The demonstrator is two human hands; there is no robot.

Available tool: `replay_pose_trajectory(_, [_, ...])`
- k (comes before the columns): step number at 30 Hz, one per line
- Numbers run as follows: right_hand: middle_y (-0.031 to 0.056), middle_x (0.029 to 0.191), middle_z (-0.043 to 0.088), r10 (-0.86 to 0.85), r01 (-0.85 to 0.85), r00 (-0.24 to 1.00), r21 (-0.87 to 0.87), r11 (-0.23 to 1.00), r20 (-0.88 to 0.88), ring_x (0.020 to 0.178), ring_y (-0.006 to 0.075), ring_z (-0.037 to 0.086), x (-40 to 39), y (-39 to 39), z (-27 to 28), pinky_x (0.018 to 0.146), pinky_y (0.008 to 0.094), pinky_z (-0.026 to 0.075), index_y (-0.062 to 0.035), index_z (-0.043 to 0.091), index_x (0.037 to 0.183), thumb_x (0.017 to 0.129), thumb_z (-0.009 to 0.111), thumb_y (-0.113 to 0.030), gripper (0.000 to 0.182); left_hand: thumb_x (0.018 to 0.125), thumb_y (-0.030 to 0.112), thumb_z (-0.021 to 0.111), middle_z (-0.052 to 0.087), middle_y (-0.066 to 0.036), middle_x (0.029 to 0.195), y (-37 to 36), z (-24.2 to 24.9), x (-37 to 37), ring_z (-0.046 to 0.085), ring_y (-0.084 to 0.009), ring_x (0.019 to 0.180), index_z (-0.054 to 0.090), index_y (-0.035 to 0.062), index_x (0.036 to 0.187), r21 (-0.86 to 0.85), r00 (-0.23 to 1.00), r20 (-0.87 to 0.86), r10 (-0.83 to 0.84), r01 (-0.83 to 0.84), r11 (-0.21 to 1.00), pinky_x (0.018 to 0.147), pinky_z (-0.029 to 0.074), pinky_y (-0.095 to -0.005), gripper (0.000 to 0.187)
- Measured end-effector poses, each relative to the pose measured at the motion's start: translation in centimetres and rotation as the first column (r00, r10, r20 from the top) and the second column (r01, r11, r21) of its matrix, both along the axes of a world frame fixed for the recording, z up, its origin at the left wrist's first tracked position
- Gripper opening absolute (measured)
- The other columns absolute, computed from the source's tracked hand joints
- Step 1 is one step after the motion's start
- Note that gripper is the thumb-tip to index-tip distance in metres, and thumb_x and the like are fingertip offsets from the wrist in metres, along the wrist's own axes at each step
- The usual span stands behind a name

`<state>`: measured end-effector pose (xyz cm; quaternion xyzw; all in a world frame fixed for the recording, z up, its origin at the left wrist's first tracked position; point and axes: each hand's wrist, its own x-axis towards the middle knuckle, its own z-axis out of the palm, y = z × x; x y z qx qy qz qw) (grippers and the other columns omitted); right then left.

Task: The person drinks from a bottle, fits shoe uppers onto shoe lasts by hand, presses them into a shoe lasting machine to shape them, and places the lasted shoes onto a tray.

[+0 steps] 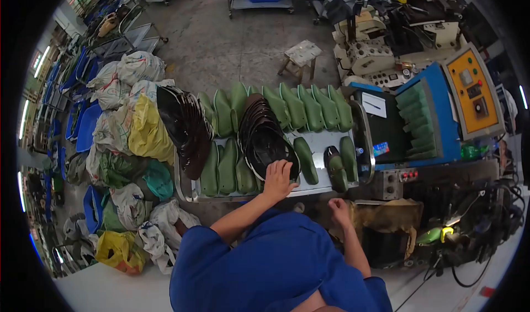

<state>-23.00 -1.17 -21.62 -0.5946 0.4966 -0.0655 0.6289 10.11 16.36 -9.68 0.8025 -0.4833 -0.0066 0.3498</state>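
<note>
My left hand point(279, 180) lies on the near end of a nested stack of dark brown shoe uppers point(264, 132), its fingers stretched over the rim. My right hand point(340, 209) hovers apart from the metal tray's near edge, fingers curled, with nothing visible in them. Green shoe lasts point(293, 109) stand in two rows on the metal tray point(317, 186). Close to my right hand, one last point(335, 168) has a dark upper over part of it. A second stack of dark uppers point(185, 132) leans across the tray's left end.
Stuffed sacks point(149, 127) are heaped on the left. At right stands a blue machine point(444, 141) with an orange control panel point(473, 94). A small stool point(302, 52) is beyond the tray. A green-tipped tool point(429, 236) and cables lie at lower right.
</note>
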Motion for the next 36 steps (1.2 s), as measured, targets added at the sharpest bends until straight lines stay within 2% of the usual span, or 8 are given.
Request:
replay_pose_trajectory(3, [-0.0001, 0.097, 0.070, 0.133, -0.134, 0.991, -0.167, 0.977, -0.018, 0.088, 0.0099, 0.064, 5.2, -0.9, 2.9, 0.082, 0.0263, 0.053, -0.0055, 0.070, 0.120, 0.104, 0.073, -0.016, 0.019, 0.080, 0.018, 0.086, 0.072, -0.015, 0.123, -0.7, -3.0, 0.4, 0.068, -0.0346, 0.112, 0.069, 0.0021, 0.121, -0.062, 0.993, 0.111, -0.042, 0.049, 0.997, 0.101, 0.052, -0.0479, 0.047])
replay_pose_trajectory(10, [0.0001, 0.098, 0.073, 0.127, -0.112, 0.988, -0.158, 0.981, 0.091, 0.085, 0.0073, 0.063, 7.3, -1.2, 4.9, 0.080, 0.0255, 0.054, -0.0014, 0.070, 0.125, 0.102, 0.074, -0.012, 0.025, 0.095, 0.007, 0.074, 0.078, -0.016, 0.108, 2.3, 9.5, 1.2, 0.075, -0.0309, 0.093, 0.074, -0.0006, 0.113, -0.428, 0.984, -0.081, 0.160, -0.180, 0.886, 0.086, 0.059, -0.0372, 0.020])
replay_pose_trajectory(12, [-0.0009, 0.097, 0.073, 0.037, -0.013, 0.993, -0.210, 0.978, 0.110, 0.085, 0.0055, 0.063, 6.0, -1.9, 3.9, 0.079, 0.0244, 0.053, -0.0016, 0.070, 0.124, 0.103, 0.073, -0.010, 0.023, 0.104, 0.012, 0.070, 0.077, -0.013, 0.110, 3.6, 12.1, 1.8, 0.073, -0.0224, 0.097, 0.072, -0.0027, 0.117, -0.372, 0.823, -0.488, 0.291, -0.498, 0.784, 0.091, 0.056, -0.0321, 0.019])
replay_pose_trajectory(16, [0.0081, 0.109, 0.073, -0.212, 0.224, 0.974, -0.491, 0.842, 0.082, 0.093, 0.0151, 0.069, 3.9, -4.1, 1.1, 0.083, 0.0305, 0.056, -0.0019, 0.068, 0.122, 0.096, 0.076, -0.008, 0.028, 0.109, 0.011, 0.067, 0.072, -0.007, 0.122, 3.3, 15.4, 4.6, 0.066, -0.0139, 0.109, 0.066, -0.0038, 0.132, -0.544, 0.639, -0.765, -0.077, -0.578, 0.609, 0.100, 0.052, -0.0300, 0.027])
replay_pose_trajectory(17, [0.0173, 0.122, 0.069, -0.218, 0.141, 0.974, -0.591, 0.794, -0.061, 0.101, 0.0294, 0.071, 4.0, -4.6, 4.0, 0.091, 0.0399, 0.058, -0.0017, 0.066, 0.125, 0.092, 0.075, -0.006, 0.035, 0.109, 0.008, 0.066, 0.072, -0.008, 0.122, 2.6, 16.1, 5.0, 0.067, -0.0142, 0.110, 0.064, -0.0043, 0.135, -0.567, 0.632, -0.766, -0.112, -0.584, 0.580, 0.103, 0.052, -0.0303, 0.029])
replay_pose_trajectory(20, [0.0216, 0.135, 0.066, -0.309, 0.101, 0.938, -0.726, 0.680, -0.159, 0.116, 0.0360, 0.069, 2.2, -8.0, 0.5, 0.103, 0.0424, 0.054, 0.0010, 0.063, 0.133, 0.093, 0.072, -0.009, 0.042, 0.109, 0.005, 0.064, 0.071, -0.009, 0.125, 0.7, 17.7, 4.3, 0.067, -0.0143, 0.111, 0.063, -0.0048, 0.136, -0.593, 0.659, -0.738, -0.145, -0.530, 0.606, 0.103, 0.052, -0.0293, 0.029])
replay_pose_trajectory(29, [0.0290, 0.139, 0.064, -0.086, -0.118, 0.848, -0.344, 0.931, -0.523, 0.127, 0.0478, 0.064, 4.5, -15.8, -2.7, 0.111, 0.0516, 0.052, -0.0007, 0.058, 0.141, 0.087, 0.072, -0.018, 0.059, 0.108, 0.007, 0.067, 0.070, -0.008, 0.121, -2.3, 17.6, -1.6, 0.067, -0.0138, 0.105, 0.063, -0.0050, 0.136, -0.437, 0.819, -0.570, 0.063, -0.368, 0.821, 0.095, 0.054, -0.0276, 0.030])
replay_pose_trajectory(36, [0.0307, 0.138, 0.062, -0.164, -0.113, 0.804, -0.418, 0.901, -0.572, 0.131, 0.0508, 0.060, 6.4, -17.4, -3.7, 0.108, 0.0586, 0.052, -0.0027, 0.062, 0.131, 0.084, 0.071, -0.017, 0.051, 0.109, 0.008, 0.067, 0.068, -0.010, 0.125, -2.2, 18.4, -3.5, 0.066, -0.0151, 0.110, 0.064, -0.0051, 0.135, -0.408, 0.752, -0.651, 0.107, -0.464, 0.786, 0.100, 0.052, -0.0288, 0.030])
